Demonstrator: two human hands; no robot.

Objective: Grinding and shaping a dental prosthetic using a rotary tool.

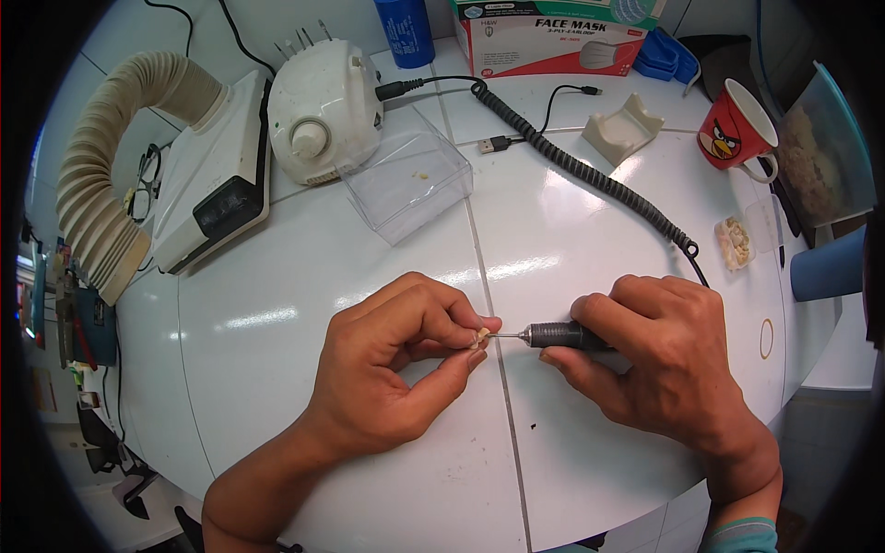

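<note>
My left hand (pixel 383 369) is closed in a pinch, thumb and fingertips around a small cream, tooth-like piece (pixel 482 337). Its exact shape is mostly covered by the fingers. In my right hand (pixel 664 364) lies a dark rotary handpiece (pixel 556 335), gripped between thumb and fingers and pointing left. The thin metal bit at its front reaches the piece and looks to be touching it. Both hands are low over the white tiled tabletop (pixel 415 488). A few dark specks and fine crumbs lie on the tiles below them.
A white motor unit (pixel 318 120) with a coiled black cord (pixel 590 175) stands behind, beside a dust collector (pixel 207 166) with a ribbed hose. A clear plastic box (pixel 406 184), a cream stand (pixel 624 127), a red mug (pixel 735 124) and a small tray of tooth-like pieces (pixel 734 244) surround the work area.
</note>
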